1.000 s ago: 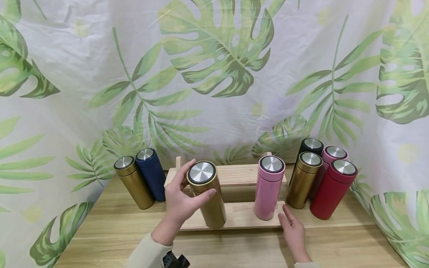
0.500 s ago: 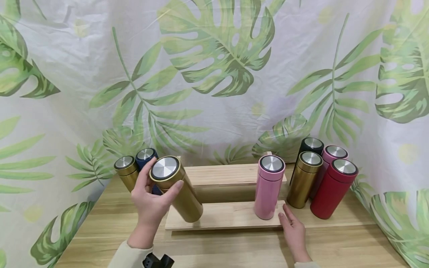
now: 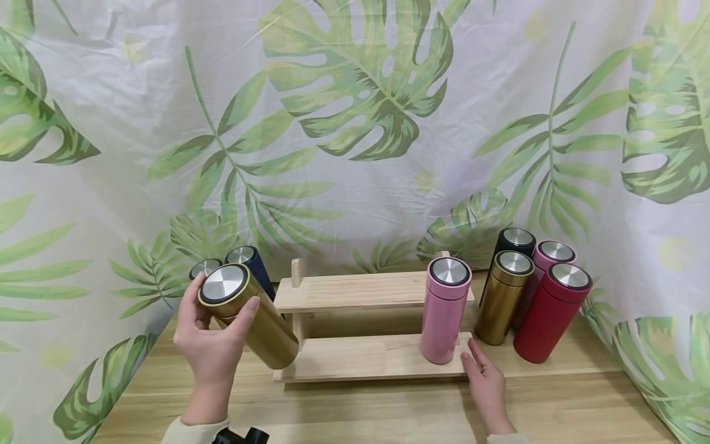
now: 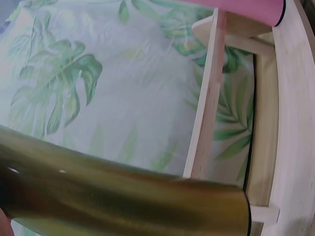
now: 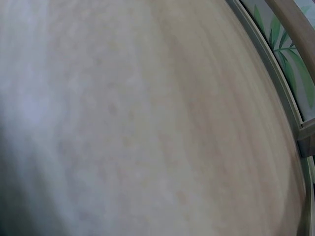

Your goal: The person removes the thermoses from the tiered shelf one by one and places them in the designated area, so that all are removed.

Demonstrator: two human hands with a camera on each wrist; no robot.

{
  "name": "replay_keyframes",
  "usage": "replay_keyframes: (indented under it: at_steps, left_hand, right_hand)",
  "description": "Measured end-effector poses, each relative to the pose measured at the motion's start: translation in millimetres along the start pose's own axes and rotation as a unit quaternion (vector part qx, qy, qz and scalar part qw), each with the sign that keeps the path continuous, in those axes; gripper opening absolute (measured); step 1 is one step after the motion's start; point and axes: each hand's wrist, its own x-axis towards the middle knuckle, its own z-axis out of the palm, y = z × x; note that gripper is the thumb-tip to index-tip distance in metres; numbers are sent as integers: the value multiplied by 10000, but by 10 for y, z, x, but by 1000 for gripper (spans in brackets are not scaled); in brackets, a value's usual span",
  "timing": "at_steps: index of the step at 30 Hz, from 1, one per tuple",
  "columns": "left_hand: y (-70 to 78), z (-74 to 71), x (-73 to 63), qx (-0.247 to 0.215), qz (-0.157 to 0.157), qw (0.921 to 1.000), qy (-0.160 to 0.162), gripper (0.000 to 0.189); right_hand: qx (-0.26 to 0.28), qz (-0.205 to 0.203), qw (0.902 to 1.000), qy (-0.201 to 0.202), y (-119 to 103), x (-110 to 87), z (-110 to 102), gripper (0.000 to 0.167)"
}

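My left hand [image 3: 213,345] grips a gold thermos bottle [image 3: 261,330] near its silver-topped lid, fingers behind and thumb across the front. The bottle leans, its base overlapping the left end of a two-tier wooden rack [image 3: 355,364] in the head view. In the left wrist view the gold thermos bottle [image 4: 123,191] fills the lower part, beside the rack [image 4: 300,123]. My right hand [image 3: 485,382] touches the right end of the rack's lower shelf with its fingers and thumb. A pink thermos bottle [image 3: 445,320] stands on that shelf close by.
Behind the held bottle, at the left, stand a blue bottle [image 3: 255,268] and another bottle [image 3: 206,267], mostly hidden. Right of the rack are black [image 3: 501,237], gold [image 3: 501,308], pink [image 3: 554,251] and red bottles [image 3: 549,324]. A leaf-print curtain [image 3: 355,185] hangs behind the table [image 3: 355,413].
My left hand has carried the gold thermos bottle leftward off the lower shelf's front toward the rack's left end, tilting it more. The right hand stays at the rack's right end.
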Motion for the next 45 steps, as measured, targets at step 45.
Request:
replay_keyframes:
  at_steps: [45]
  left_hand:
    - [-935, -109, -303, 862, -1560, 9839, 92, 74]
  right_hand:
    - [-110, 47, 9999, 42, 8, -1, 1, 46]
